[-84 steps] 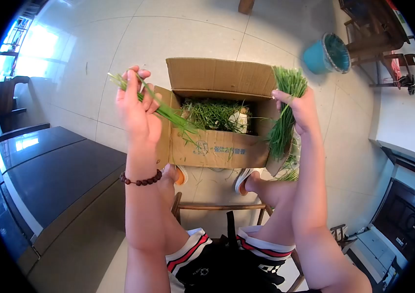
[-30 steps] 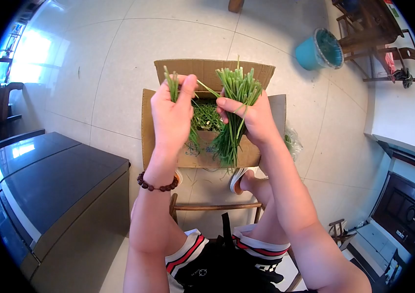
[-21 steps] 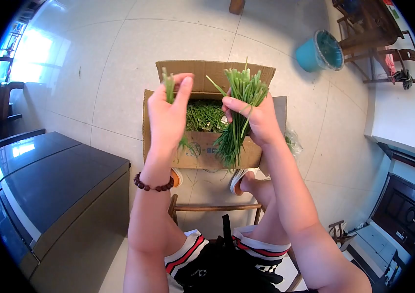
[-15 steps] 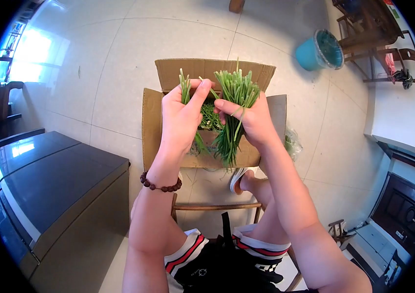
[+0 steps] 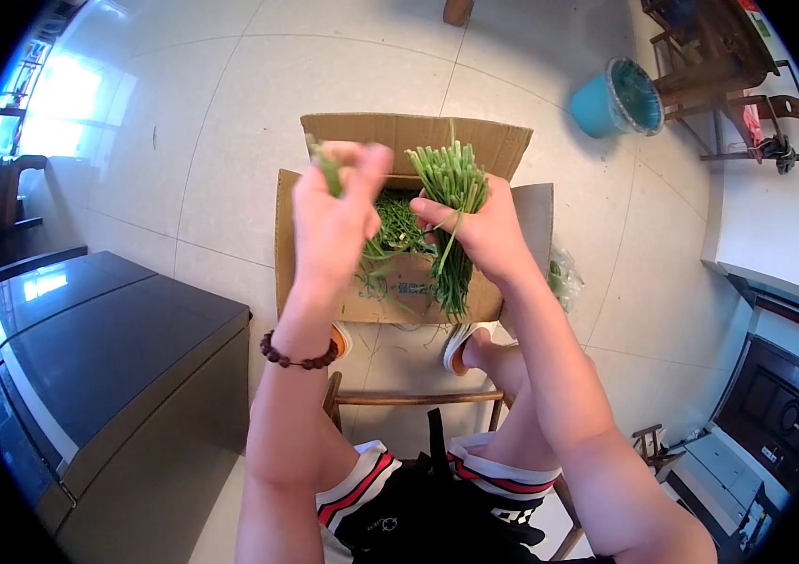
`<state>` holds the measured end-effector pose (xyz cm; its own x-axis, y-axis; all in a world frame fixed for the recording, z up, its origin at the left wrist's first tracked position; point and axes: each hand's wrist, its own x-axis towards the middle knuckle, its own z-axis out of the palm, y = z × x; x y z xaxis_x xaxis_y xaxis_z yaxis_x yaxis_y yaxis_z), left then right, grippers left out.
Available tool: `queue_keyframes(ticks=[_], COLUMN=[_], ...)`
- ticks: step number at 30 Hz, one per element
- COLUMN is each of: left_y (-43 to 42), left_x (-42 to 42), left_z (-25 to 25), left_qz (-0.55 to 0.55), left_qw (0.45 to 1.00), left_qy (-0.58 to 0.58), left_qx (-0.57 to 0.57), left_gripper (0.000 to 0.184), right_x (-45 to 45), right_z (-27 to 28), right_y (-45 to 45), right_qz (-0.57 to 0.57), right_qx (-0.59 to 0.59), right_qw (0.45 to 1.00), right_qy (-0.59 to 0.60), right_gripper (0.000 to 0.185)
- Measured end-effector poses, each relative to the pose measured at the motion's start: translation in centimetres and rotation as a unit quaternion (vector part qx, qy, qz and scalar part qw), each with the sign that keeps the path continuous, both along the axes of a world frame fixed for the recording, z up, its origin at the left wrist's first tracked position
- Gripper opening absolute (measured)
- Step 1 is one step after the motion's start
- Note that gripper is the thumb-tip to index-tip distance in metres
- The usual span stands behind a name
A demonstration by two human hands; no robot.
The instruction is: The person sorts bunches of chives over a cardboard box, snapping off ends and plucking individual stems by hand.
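My right hand [image 5: 486, 226] is closed around a thick bunch of green chives [image 5: 451, 179], with the pale stem ends up and the leaves hanging down. To its left, my left hand [image 5: 332, 211] is smeared by motion, with a few chives [image 5: 328, 171] held in it. Both hands are over an open cardboard box [image 5: 418, 134] on the floor. Inside the box lie loose green chives [image 5: 401, 224], partly hidden by my hands. Some thin leaves [image 5: 385, 282] trail across the box's near flap.
A dark cabinet-like block [image 5: 126, 348] stands at left. A blue lined bucket [image 5: 597, 103] is at upper right, beside wooden furniture [image 5: 719, 56]. A clear plastic bag [image 5: 564, 279] lies right of the box. A wooden bar [image 5: 418, 399] crosses in front of my legs.
My left hand has moved left, away from the bunch, with its few chives. My right hand has shifted slightly left and still grips the bunch.
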<state>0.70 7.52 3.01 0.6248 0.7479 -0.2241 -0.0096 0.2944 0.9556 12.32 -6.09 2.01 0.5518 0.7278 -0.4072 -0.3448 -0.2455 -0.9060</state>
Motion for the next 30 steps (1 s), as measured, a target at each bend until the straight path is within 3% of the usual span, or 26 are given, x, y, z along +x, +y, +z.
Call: queue_keyframes(ticks=[1, 8, 10, 13, 17, 20, 23, 30], left_y=[-0.7, -0.9, -0.5, 1.2, 1.9, 4.0, 5.6, 3.7], left_x=[0.3, 0.7, 0.8, -0.1, -0.3, -1.0, -2.2, -1.9], left_z=[0.4, -0.9, -0.1, -1.0, -0.3, -0.3, -0.5, 0.4], left_qz=[-0.05, -0.033, 0.052, 0.055, 0.055, 0.184, 0.196, 0.095], left_qw=[0.996, 0.998, 0.998, 0.993, 0.992, 0.976, 0.972, 0.988], left_qy=[0.073, 0.046, 0.02, -0.057, -0.061, -0.107, -0.109, -0.077], left_qx=[0.031, 0.03, -0.036, -0.09, -0.093, -0.054, -0.071, -0.093], left_gripper=[0.02, 0.014, 0.016, 0.012, 0.013, 0.017, 0.018, 0.019], right_x=[-0.2, -0.5, -0.2, 0.1, 0.4, 0.5, 1.7, 4.1], right_z=[-0.1, 0.3, 0.5, 0.0, -0.5, 0.3, -0.7, -0.3], right_y=[0.1, 0.3, 0.2, -0.2, -0.6, -0.7, -1.4, -2.4], right_qz=[0.0, -0.006, -0.007, -0.004, 0.003, 0.011, -0.018, -0.102], right_qx=[0.017, 0.017, 0.006, 0.002, 0.025, 0.01, -0.001, 0.0], right_qw=[1.0, 1.0, 1.0, 1.0, 1.0, 1.0, 0.999, 0.992], right_qy=[-0.015, -0.005, -0.013, -0.016, -0.015, -0.013, -0.033, -0.07], right_gripper=[0.022, 0.027, 0.028, 0.029, 0.03, 0.028, 0.024, 0.014])
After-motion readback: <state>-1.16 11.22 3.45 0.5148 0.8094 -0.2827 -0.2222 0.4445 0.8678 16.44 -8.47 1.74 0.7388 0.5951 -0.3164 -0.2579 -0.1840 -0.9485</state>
